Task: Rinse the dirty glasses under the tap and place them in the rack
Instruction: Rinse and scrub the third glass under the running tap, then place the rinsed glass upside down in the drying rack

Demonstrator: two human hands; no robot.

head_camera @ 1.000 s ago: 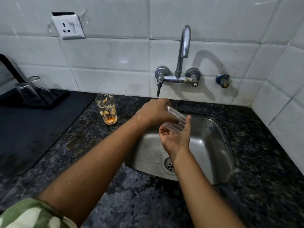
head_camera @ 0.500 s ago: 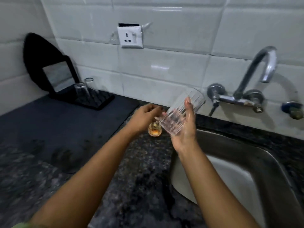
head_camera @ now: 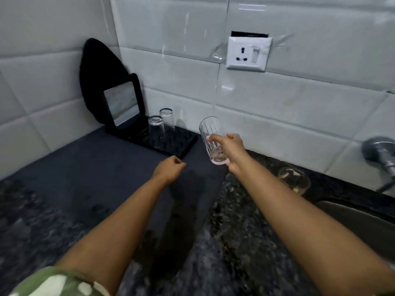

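Two glasses upturned in rack. Right hand grips third glass, unracked. Left hand curled, empty. Dirty glass on table, unrinsed.

We stand in a home kitchen, white wall tiles across twelve o'clock, speckled stone bench below, steel sink at four o'clock, tap at three, black rack holding upturned glasses at eleven

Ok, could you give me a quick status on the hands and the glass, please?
Right hand grips ribbed glass, held above the counter short of the rack. Left hand curled, empty. Two glasses upturned on rack; path clear.
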